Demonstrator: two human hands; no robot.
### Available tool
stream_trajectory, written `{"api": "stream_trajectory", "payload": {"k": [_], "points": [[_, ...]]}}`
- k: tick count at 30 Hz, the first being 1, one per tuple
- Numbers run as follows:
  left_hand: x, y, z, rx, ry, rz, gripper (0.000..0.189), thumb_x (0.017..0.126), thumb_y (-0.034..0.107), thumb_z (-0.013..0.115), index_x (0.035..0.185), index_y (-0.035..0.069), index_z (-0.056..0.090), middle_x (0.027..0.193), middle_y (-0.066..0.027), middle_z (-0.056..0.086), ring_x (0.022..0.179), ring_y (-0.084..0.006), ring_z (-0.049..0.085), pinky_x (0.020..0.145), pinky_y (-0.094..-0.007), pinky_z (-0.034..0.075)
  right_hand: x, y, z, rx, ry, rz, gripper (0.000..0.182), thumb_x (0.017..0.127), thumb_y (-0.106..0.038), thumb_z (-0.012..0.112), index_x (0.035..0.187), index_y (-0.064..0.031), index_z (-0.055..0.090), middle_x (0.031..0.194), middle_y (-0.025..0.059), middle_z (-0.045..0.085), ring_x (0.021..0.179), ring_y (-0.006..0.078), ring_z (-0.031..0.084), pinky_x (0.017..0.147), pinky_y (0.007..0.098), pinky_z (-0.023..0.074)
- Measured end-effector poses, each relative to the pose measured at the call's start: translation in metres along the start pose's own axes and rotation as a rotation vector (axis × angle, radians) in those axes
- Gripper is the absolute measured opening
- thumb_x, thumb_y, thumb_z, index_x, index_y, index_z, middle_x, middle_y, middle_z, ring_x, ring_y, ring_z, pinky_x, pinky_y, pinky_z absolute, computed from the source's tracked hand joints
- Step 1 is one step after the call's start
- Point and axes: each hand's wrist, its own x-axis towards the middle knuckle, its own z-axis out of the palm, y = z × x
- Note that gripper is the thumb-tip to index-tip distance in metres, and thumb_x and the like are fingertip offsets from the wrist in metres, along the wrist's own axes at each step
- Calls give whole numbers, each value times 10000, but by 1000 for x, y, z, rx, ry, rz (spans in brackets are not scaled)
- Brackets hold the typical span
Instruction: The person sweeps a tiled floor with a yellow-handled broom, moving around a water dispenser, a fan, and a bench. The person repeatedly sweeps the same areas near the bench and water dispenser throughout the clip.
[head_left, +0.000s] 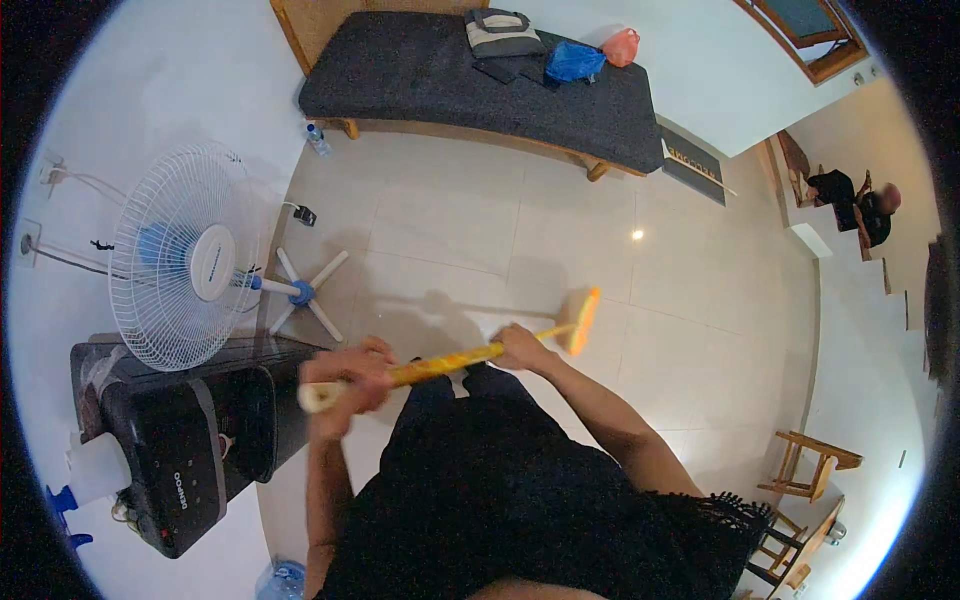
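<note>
A broom with a yellow patterned handle (444, 365) runs slantwise across the space before my body. My left hand (352, 375), somewhat blurred, is closed around the handle near its pale top end. Farther down the handle, my right hand (519, 347) grips it close to the head. The orange-yellow broom head (582, 321) lies just beyond my right hand, over the tiled floor (450, 195); whether the bristles touch the tiles I cannot tell.
A white fan (214, 262) and a black appliance (157, 450) stand at left. Ahead is a dark cushioned daybed (450, 75) with bags, beside a doormat (694, 165). A person (874, 214) sits on stairs at right. Wooden stools (806, 465) stand at lower right.
</note>
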Motion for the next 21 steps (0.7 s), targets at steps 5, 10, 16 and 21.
{"api": "stream_trajectory", "payload": {"k": [5,10,16,21], "points": [[11,79,-18,323,69,369,157,677,144,594,546,82,533,436,-24,496,360,-105,445,570,-346,414,93,-73,-34,92,296,-279,298,594,-233,616,819,-40,579,734,165,549,759,317,518,721,382,403],[14,118,-7,329,-211,492,165,708,206,591,602,84,555,368,3,451,306,-96,432,526,-314,400,143,-121,-55,159,262,-434,258,572,-183,632,783,-53,559,806,139,545,808,301,502,740,376,392],[3,85,-11,296,-180,250,102,658,220,596,607,141,555,511,3,492,408,-110,423,523,-317,387,90,-77,-11,142,281,-397,275,597,-221,625,805,-52,564,809,156,545,809,314,495,724,389,379],[-12,4,-1,210,-140,-72,39,640,49,598,675,56,612,564,-51,551,480,-131,500,615,-354,431,1,-5,19,58,25,-21,269,624,-265,589,803,-64,587,768,152,564,782,321,516,752,397,400]]}}
